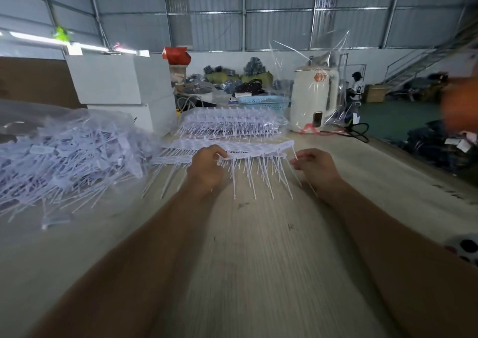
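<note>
strip (258, 149), one, in left hand (207, 163); right hand (314, 164) pinches one tie (294, 152)

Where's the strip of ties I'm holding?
Head view, centre: the strip hangs over the wooden table, left hand gripping its left part, right hand pinching a tie at its right end.

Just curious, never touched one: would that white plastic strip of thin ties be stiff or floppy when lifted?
Probably light: the left hand holds the white plastic strip of ties near one end. Likely springy rather than limp: it barely sags, though its tails splay.
</note>
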The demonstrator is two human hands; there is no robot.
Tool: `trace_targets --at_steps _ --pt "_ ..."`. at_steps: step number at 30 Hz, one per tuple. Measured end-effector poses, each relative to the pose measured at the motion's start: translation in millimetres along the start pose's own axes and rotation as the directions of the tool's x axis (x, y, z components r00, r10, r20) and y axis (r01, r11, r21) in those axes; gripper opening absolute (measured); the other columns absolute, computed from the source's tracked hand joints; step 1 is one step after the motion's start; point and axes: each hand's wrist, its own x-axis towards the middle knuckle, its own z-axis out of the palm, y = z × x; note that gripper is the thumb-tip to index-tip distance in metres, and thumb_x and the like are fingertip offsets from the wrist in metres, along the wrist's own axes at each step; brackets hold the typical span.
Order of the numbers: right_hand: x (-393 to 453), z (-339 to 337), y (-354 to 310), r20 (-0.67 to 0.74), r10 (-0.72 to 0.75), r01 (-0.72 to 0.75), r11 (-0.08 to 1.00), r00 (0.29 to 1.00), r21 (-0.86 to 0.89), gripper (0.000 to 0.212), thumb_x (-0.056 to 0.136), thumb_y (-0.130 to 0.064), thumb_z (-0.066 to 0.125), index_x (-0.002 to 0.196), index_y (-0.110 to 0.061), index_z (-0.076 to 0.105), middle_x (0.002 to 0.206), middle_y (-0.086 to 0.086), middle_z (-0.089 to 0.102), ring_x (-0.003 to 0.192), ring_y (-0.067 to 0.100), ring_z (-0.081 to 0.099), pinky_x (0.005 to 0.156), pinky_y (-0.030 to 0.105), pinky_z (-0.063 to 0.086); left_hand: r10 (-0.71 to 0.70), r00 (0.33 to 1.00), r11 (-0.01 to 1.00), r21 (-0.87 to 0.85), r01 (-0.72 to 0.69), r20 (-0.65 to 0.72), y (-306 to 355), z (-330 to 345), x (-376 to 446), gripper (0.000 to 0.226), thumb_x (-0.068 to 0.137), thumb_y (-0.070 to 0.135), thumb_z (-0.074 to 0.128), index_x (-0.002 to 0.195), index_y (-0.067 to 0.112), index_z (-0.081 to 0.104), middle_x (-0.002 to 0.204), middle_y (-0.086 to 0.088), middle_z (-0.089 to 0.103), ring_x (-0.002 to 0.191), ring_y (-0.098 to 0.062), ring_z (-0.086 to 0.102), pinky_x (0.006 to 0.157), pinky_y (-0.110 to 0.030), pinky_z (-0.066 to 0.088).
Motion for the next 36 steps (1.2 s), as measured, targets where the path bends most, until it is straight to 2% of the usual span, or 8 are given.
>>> trace_targets --at_steps 6,11,14,18,26,30,33,36 --pt "-9 -11 -8 0.174 -0.043 -0.001 0.969 0.984 0.247 0.019 0.093 0.004 0.059 0.094 -0.012 0.07 0.084 0.001 0.075 0.072 0.011 0.06 0.06 0.019 0.045 -0.047 0.995 0.994 0.092 0.055 -0.092 4 0 9 0.036 0.091 0.013 0.063 0.124 0.026 0.06 0.13 -0.008 0.056 0.118 -0.03 0.058 0.102 -0.05 0.045" --pt "-9 -20 -8 0.31 -0.04 -0.108 0.889 0.95 0.445 0.022 0.097 -0.003 0.057 0.095 -0.02 0.071 0.094 0.0 0.073 0.078 0.01 0.062 0.068 0.023 0.049 -0.011 0.999 0.979 0.206 0.003 0.038 3 -2 10 0.068 0.092 0.031 0.067 0.153 0.029 0.036 0.156 -0.001 0.041 0.141 -0.027 0.04 0.114 -0.051 0.033" --pt "-10 -20 -11 0.42 -0.059 -0.205 0.807 0.906 0.554 0.023 0.097 0.002 0.052 0.103 -0.016 0.066 0.095 0.001 0.07 0.077 0.011 0.062 0.066 0.025 0.052 0.037 0.999 0.95 0.31 -0.048 0.04 6 -3 9 0.053 0.092 0.03 0.066 0.143 0.031 0.05 0.145 -0.001 0.055 0.134 -0.025 0.048 0.111 -0.047 0.036" --pt "-12 -20 -15 0.493 -0.047 -0.301 0.74 0.869 0.601 0.026 0.097 0.002 0.051 0.105 -0.017 0.065 0.095 -0.001 0.068 0.077 0.01 0.062 0.074 0.027 0.054 0.159 0.98 0.951 0.284 -0.12 -0.119 14 -9 6 0.014 0.091 0.023 0.067 0.104 0.025 0.07 0.109 0.0 0.072 0.106 -0.025 0.064 0.097 -0.043 0.047" --pt "-11 -21 -18 0.395 0.13 -0.355 0.737 0.909 0.574 0.023 0.095 0.0 0.051 0.111 -0.015 0.06 0.084 -0.001 0.06 0.068 0.009 0.054 0.071 0.023 0.046 0.253 0.933 0.968 0.069 -0.243 -0.257 44 -34 18 0.019 0.082 0.018 0.081 0.1 0.019 0.074 0.094 -0.001 0.071 0.082 -0.015 0.06 0.084 -0.033 0.052" --pt "-10 -23 -26 0.361 0.186 -0.373 0.736 0.914 0.565 0.019 0.094 -0.019 0.064 0.113 -0.014 0.064 0.087 -0.001 0.065 0.068 0.009 0.06 0.062 0.021 0.054 0.31 0.939 0.95 0.094 -0.299 -0.15 63 -43 19 0.021 0.077 0.017 0.085 0.092 0.024 0.072 0.082 -0.002 0.065 0.07 -0.017 0.055 0.069 -0.032 0.048" --pt "1 -34 -38 0.268 0.145 -0.25 0.874 0.952 0.416 0.04 0.096 -0.036 0.064 0.126 -0.011 0.062 0.107 0.005 0.071 0.082 0.013 0.066 0.067 0.026 0.055 0.352 0.936 0.933 0.091 -0.349 -0.022 74 -49 14 0.022 0.077 0.015 0.085 0.095 0.023 0.072 0.087 -0.009 0.066 0.073 -0.021 0.059 0.073 -0.036 0.052" --pt "11 -42 -53 0.244 0.096 -0.176 0.927 0.965 0.331 0.033 0.096 -0.034 0.065 0.122 -0.014 0.065 0.097 0.003 0.073 0.08 0.014 0.069 0.069 0.029 0.057 0.414 0.903 0.898 0.109 -0.426 0.115 81 -58 8 0.023 0.079 0.013 0.083 0.099 0.02 0.073 0.09 -0.01 0.068 0.083 -0.027 0.062 0.081 -0.04 0.054"
